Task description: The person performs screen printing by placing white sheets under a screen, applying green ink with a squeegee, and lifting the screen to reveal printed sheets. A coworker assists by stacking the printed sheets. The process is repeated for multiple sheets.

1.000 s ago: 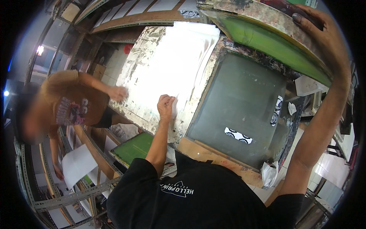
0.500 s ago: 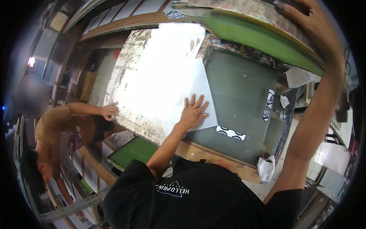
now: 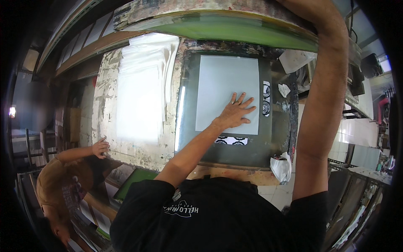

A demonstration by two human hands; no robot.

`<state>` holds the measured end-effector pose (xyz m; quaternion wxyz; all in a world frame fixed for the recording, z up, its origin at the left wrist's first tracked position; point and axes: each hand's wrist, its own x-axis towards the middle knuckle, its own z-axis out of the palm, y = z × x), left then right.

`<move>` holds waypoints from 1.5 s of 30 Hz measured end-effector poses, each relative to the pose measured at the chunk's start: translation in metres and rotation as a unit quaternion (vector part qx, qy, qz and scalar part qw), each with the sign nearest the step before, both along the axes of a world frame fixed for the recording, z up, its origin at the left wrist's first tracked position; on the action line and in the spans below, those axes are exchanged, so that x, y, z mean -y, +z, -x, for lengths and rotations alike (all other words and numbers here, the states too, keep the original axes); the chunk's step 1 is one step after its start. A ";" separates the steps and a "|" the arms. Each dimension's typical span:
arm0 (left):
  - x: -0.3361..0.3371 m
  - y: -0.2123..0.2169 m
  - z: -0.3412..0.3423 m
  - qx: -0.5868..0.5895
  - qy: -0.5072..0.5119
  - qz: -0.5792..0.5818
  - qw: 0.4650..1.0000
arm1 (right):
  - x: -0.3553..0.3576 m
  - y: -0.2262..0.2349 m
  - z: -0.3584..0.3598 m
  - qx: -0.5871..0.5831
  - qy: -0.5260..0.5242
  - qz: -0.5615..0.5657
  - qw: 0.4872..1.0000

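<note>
While the left hand (image 3: 237, 112) lies flat with fingers spread on the lower right part of a pale sheet (image 3: 226, 88), the right arm (image 3: 323, 92) reaches up past the raised green screen frame (image 3: 235, 29); the right hand itself is out of view beyond the top edge, so whether it grips the frame cannot be told.

Findings:
- The sheet rests on the dark glass bed (image 3: 189, 138) of the tabletop, directly under the left hand and beneath the lifted frame. It is held by palm pressure alone. Any sideways drag of the hand would likely skew it off square.
- Black-and-white printed strips (image 3: 231, 140) lie just below the wrist, and another (image 3: 266, 98) just beyond the fingertips. If that ink is wet, a sliding hand could smear it onto the sheet.
- The frame hangs over the left forearm. Should the right arm's support slip, the frame could come down on the hand.
- A stack of white sheets (image 3: 140, 92) sits to the left of the bed, and a co-worker's hand (image 3: 100, 147) rests on the tabletop's stained edge further left, well apart. A nudge there could shift the stack.
- A crumpled rag (image 3: 281, 167) lies at the bed's near right corner.
</note>
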<state>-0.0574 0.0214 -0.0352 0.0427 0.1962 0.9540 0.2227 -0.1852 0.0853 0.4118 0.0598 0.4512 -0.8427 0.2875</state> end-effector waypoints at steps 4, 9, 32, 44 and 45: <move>-0.012 0.003 -0.007 0.011 -0.013 0.010 1.000 | 0.003 0.003 -0.007 0.026 -0.031 -0.016 0.999; -0.017 -0.008 -0.013 -0.026 -0.014 -0.024 0.999 | 0.008 -0.012 -0.001 -0.047 -0.030 0.015 0.998; -0.009 0.004 -0.019 -0.040 0.023 -0.073 0.996 | 0.003 -0.014 -0.014 -0.054 0.034 0.023 0.998; 0.081 0.168 -0.126 -0.337 0.349 -0.608 0.628 | -0.053 -0.121 -0.109 -0.104 0.003 0.007 0.995; 0.078 0.175 -0.137 -0.325 0.371 -0.627 0.602 | -0.057 -0.133 -0.127 -0.086 -0.002 0.001 0.996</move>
